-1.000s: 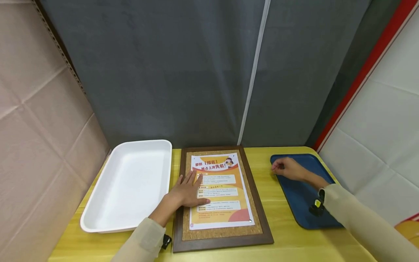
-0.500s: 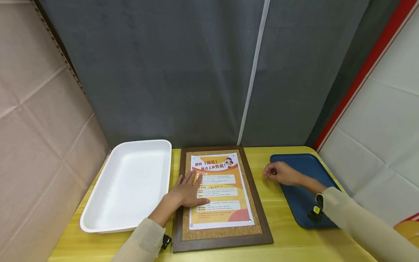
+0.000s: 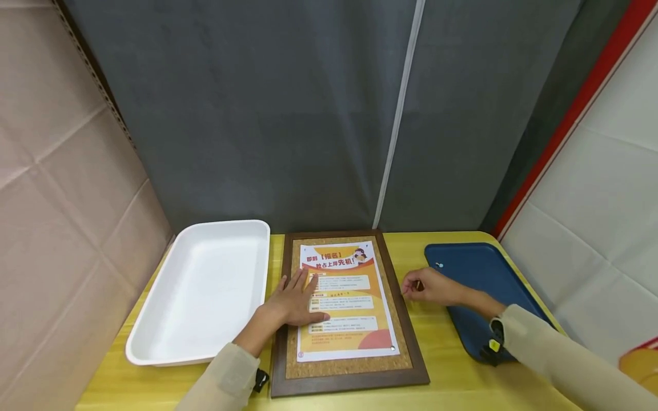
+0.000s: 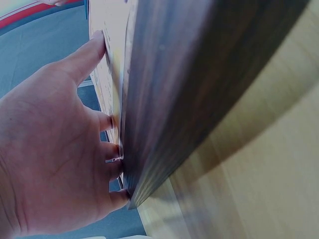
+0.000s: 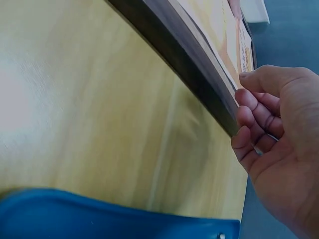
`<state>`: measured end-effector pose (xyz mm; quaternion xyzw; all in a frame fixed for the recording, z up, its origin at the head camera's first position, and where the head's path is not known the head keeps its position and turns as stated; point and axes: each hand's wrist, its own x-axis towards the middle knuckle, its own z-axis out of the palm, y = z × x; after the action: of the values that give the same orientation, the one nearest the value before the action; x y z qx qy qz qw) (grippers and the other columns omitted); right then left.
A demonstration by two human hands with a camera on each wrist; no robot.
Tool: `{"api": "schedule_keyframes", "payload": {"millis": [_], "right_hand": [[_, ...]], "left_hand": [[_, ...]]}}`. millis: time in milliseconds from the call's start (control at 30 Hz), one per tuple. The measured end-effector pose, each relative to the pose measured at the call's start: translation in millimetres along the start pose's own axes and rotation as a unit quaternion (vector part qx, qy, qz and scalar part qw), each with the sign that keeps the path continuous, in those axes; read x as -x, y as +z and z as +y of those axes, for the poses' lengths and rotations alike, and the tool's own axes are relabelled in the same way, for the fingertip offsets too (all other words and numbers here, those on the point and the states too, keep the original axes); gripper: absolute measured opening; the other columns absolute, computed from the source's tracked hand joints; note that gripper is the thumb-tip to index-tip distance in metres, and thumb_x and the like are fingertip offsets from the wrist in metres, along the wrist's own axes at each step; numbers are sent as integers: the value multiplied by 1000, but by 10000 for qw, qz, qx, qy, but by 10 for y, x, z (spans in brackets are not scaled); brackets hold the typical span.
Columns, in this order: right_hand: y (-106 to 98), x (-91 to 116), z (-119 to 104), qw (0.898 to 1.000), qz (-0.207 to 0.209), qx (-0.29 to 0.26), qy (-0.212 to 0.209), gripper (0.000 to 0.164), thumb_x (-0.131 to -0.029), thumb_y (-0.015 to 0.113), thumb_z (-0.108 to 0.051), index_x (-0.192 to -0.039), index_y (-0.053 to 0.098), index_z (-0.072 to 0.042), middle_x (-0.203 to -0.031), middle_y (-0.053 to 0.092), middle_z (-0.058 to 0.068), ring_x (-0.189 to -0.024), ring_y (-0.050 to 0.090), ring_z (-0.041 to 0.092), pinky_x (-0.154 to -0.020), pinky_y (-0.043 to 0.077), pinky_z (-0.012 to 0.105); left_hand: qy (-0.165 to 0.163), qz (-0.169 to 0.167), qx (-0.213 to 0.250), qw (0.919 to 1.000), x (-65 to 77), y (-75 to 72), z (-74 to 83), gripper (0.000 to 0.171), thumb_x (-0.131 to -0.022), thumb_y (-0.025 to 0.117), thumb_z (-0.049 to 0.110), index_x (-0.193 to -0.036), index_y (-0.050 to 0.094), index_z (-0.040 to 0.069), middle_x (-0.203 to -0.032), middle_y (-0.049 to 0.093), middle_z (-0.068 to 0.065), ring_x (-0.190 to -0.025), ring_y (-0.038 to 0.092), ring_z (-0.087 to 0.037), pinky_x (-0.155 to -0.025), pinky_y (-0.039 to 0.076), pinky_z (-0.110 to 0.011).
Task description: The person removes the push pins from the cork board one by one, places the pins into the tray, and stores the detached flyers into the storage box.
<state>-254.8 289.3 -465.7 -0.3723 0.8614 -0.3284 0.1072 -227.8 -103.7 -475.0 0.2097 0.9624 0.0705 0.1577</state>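
A printed orange and white poster (image 3: pixel 349 328) lies on a cork board (image 3: pixel 319 370) with a dark wooden frame (image 3: pixel 354 378). My left hand (image 3: pixel 294 302) rests with spread fingers across the poster's left side and the frame's left edge. Just off the frame's right side is my right hand (image 3: pixel 429 287), its fingers curled and thumb near the forefinger (image 5: pixel 244 95). Whether something tiny sits between those fingertips cannot be made out. A small pin (image 3: pixel 393 347) shows at the poster's lower right corner. Small pale pins (image 3: pixel 439 265) lie in the blue tray (image 3: pixel 485 268).
On the left of the yellow wooden table (image 3: pixel 442 365) stands a white tray (image 3: pixel 205 291). A grey curtain (image 3: pixel 257 125) hangs behind the table, with pale panels on both sides.
My right hand has moved left from the blue tray to beside the frame, uncovering small pins in the tray. The left hand has stayed in place.
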Motion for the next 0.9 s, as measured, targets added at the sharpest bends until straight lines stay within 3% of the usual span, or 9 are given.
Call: {"api": "schedule_keyframes", "payload": {"millis": [433, 900], "right_hand": [[244, -2, -158, 9961, -440, -144, -745, 9, -96, 77, -4, -92, 75, -12, -80, 67, -8, -70, 52, -5, -58, 49, 21], [401, 2, -405, 9918, -944, -297, -811, 8, -94, 78, 0, -93, 75, -7, -80, 68, -1, -72, 53, -6, -60, 50, 18]], "left_hand": [[4, -32, -51, 10000, -14, -1, -8, 106, -96, 56, 75, -171, 19, 10, -177, 8, -21, -164, 7, -36, -129, 10, -61], [-5, -31, 21, 10000, -14, -4, -23, 106, -96, 57, 74, -171, 18, 10, -177, 5, -20, -164, 5, -37, -130, 7, -61]]}}
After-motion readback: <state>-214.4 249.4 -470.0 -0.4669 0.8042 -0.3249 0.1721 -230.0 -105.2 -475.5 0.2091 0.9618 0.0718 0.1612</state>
